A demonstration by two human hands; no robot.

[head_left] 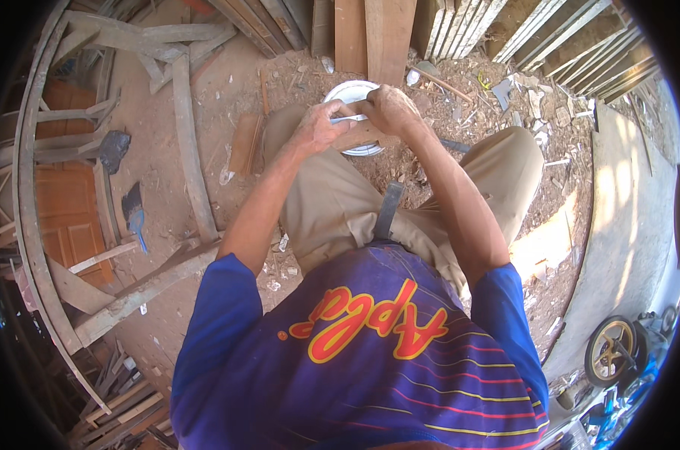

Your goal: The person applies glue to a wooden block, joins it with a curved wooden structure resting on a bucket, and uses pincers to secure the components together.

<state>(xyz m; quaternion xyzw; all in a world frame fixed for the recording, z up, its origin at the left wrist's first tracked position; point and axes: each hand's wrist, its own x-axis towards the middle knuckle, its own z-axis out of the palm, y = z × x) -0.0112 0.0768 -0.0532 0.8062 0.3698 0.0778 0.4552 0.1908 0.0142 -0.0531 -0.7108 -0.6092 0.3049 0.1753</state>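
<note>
Both my hands are together over a round white container [364, 151] between my knees. My left hand [316, 129] is closed, its thumb and fingers pinching a thin pale strip [349, 118] whose kind I cannot make out. Close on the right, my right hand [392, 111] is bent inward with its fingers curled at the strip's other end. What those fingers grip is hidden. Something brown and flat [359, 135] shows below the strip, across the container's opening; its kind is unclear.
Upright wooden boards [351, 37] and stacked frames [467, 30] line the far side. A wooden frame [191, 150] stands at left, near a blue-handled brush [136, 219]. Scraps and shavings litter the ground. A grey sheet [617, 217] and a wheel [610, 351] are at right.
</note>
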